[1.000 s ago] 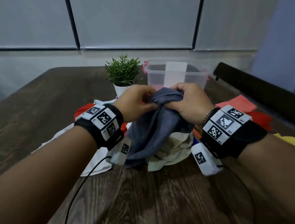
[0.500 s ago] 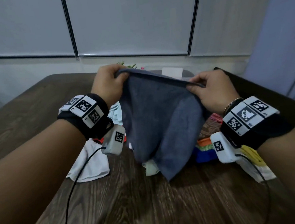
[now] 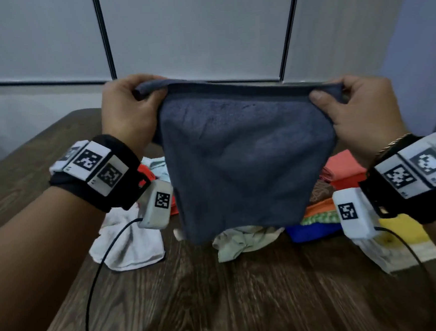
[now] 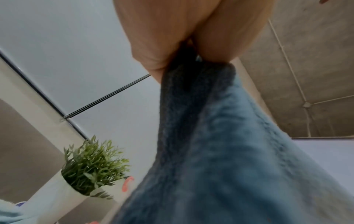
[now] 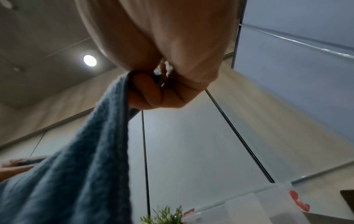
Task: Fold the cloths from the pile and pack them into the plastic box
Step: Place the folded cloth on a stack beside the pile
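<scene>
Blue-grey cloth hangs in the air above the pile, stretched flat, probably to find its edges before folding. Left hand and right hand each pinch one top corner. Behind it, the plastic box stands beside the plant; its content cannot be seen.

Both arms raised fwd, forearms angled inward, wrists level. L hand: fingers curled over, thumb pinching top-left corner of grey cloth. R hand: same grip on top-right corner. Hands well apart, cloth edge taut between.
</scene>
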